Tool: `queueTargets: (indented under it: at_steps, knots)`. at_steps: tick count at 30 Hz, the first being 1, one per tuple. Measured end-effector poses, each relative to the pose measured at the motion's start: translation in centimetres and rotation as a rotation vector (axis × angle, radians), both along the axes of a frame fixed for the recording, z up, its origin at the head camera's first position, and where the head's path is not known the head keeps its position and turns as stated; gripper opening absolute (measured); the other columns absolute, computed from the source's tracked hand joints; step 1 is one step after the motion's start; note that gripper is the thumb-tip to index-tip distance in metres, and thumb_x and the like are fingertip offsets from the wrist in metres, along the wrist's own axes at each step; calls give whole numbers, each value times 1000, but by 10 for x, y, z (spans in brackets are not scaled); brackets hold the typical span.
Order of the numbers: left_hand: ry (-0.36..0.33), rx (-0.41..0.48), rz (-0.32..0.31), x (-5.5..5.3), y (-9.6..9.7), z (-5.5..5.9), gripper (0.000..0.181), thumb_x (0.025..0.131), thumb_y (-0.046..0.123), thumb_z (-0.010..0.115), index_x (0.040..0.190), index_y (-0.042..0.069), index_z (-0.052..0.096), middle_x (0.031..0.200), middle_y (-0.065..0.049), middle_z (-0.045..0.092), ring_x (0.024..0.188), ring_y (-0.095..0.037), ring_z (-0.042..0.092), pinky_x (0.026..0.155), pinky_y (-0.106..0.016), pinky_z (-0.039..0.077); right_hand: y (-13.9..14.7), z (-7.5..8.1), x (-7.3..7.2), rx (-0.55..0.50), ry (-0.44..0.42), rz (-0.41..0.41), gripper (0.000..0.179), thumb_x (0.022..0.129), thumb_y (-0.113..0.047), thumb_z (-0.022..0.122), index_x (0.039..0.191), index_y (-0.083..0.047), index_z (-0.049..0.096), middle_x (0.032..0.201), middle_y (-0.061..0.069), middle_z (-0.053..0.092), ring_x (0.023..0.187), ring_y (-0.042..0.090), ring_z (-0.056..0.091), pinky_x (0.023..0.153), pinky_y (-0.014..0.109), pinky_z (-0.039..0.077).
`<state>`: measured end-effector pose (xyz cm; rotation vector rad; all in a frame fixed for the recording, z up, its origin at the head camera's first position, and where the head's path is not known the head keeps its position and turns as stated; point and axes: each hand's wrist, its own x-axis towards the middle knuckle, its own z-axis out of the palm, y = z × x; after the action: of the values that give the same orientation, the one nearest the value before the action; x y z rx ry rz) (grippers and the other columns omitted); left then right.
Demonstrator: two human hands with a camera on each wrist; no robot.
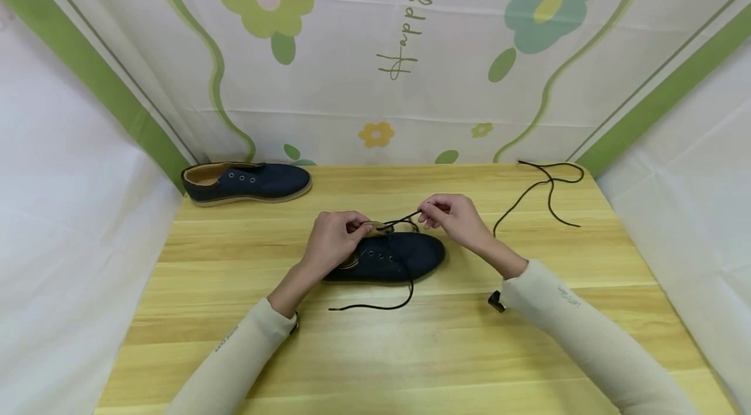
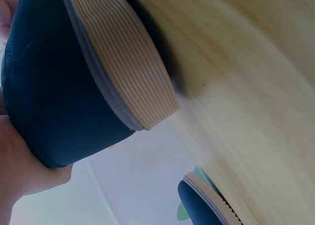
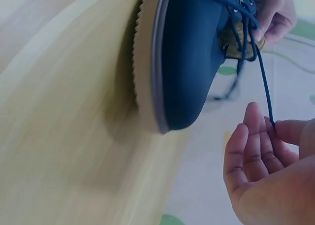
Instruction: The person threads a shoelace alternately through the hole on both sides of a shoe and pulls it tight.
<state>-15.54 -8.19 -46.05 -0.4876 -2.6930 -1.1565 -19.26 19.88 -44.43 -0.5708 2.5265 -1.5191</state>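
Observation:
A dark navy lace-up shoe [image 1: 413,252] rests on the wooden table with its toe to the right. My left hand [image 1: 333,242] is at its opening and pinches the tan-lined tongue [image 3: 229,43], with lace strands crossing beside the thumb. Between thumb and fingers, my right hand [image 1: 457,219] pinches one end of the dark shoelace [image 3: 266,84], drawn fairly straight from the shoe's eyelets. The other lace end [image 1: 375,307] lies curved on the table on the near side. In the left wrist view, the shoe's heel [image 2: 54,97] and ribbed sole hide most of the left hand.
A second navy shoe [image 1: 264,182], with bare eyelets, stands at the back left. One loose dark shoelace [image 1: 534,187] lies in curves at the back right. A floral curtain [image 1: 352,89] hangs behind the wooden table [image 1: 411,356], with white cloth at both sides.

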Motion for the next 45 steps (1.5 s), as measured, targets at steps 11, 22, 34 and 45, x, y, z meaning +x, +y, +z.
queueTargets:
  at_steps: [11,22,34,45]
  knots:
    - [5,0,-1,0,-1,0,4,94,13,82,97,11,85,80,3,78,68,-10,69,66,-32,56,42,-5,0,-21,-60,-100,33,111,-19,59,111,11,72,97,26,75,81,32,76,76,41,64]
    - [39,-1,-28,0,-1,-1,3,93,13,83,95,12,84,80,4,78,66,-7,66,65,-30,54,81,-6,2,-70,-112,-284,38,111,-21,58,117,14,68,94,15,77,76,10,73,74,35,64]
    - [66,21,-48,-1,-2,-3,4,88,13,88,92,14,85,83,5,80,67,-6,68,64,-29,54,119,-7,-4,-363,-202,-431,37,108,-20,63,118,16,64,88,1,79,75,11,76,72,29,63]
    - [48,15,-46,1,-2,-1,4,89,12,86,93,12,84,83,3,80,68,-8,70,65,-29,56,148,-1,-5,-798,-452,-514,17,107,-8,60,106,0,75,93,13,79,89,20,80,85,29,62]
